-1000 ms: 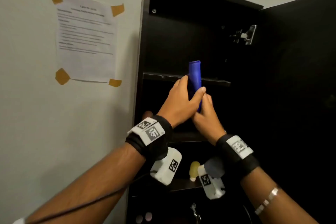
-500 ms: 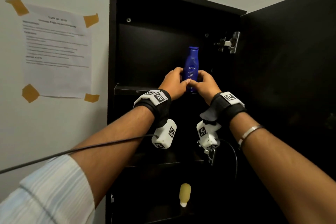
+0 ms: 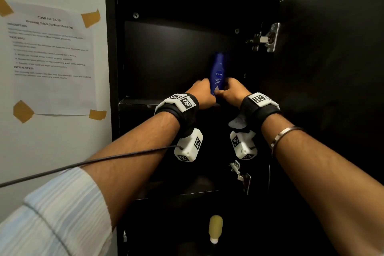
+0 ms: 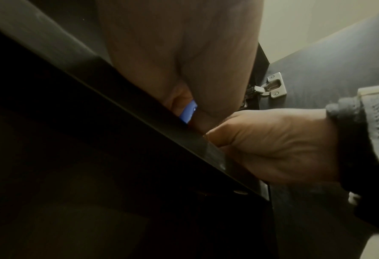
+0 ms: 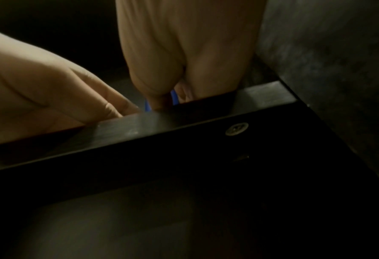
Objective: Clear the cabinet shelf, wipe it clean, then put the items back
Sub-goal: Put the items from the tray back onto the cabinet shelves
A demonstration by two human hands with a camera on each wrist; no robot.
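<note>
A blue Nivea bottle (image 3: 218, 72) stands upright on the upper shelf (image 3: 137, 103) of the dark cabinet, toward its right side. My left hand (image 3: 201, 94) holds the bottle's base from the left and my right hand (image 3: 232, 91) from the right, with a thumb on the front of the base. The left wrist view shows only a sliver of the bottle (image 4: 189, 112) between my left palm (image 4: 161, 52) and the shelf edge (image 4: 51, 40), with the right hand (image 4: 272, 143) beside it. In the right wrist view the bottle (image 5: 174, 97) peeks out below my right hand (image 5: 184, 52).
The cabinet door (image 3: 332, 68) stands open on the right, with a metal hinge (image 3: 265, 39) near the top. A pale yellow bottle (image 3: 215, 227) sits on a lower shelf. A taped paper sheet (image 3: 49, 54) hangs on the wall to the left.
Both hands lifted the blue bottle from in front of the shelf edge and stood it upright on the upper shelf. They still hold its base.
</note>
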